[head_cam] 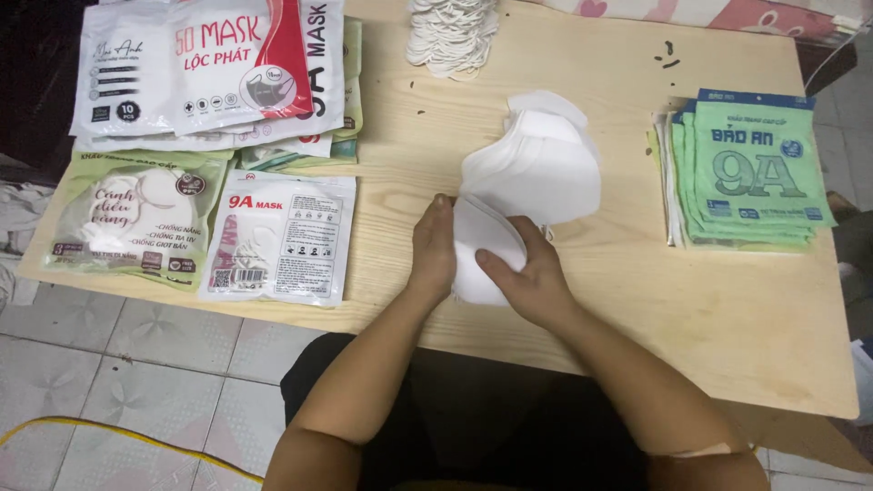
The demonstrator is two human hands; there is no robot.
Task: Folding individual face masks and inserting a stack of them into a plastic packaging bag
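Holding one folded white mask (479, 250) between both hands near the front middle of the wooden table (727, 318). Left hand (433, 247) grips its left edge, fingers curled around it; right hand (530, 277) lies over its lower right part, thumb pressed on the face. Neither hand is empty.

Risks, as judged:
- Mask in hand touches the loose stack of white masks (538, 168) just behind it. A tug or lift could drag the top pieces along, or topple the fanned stack, which already leans.
- Thin, soft material: two pieces may cling together and pass as one.
- Right forearm crosses the table's near edge; a sweep could push a piece off onto the tiled floor (136, 364).

Surroundings:
- Bundle of white ear loops (452, 32), far edge, behind the stack, apart from it.
- Green packets (750, 168), stacked at right, well apart.
- Packed mask bags (209, 68), overlapping at far left; two more bags (205, 232) in front of them.
- Yellow cable (109, 435) on the floor.

Nothing blocks either hand; the stack crowds the working spot.
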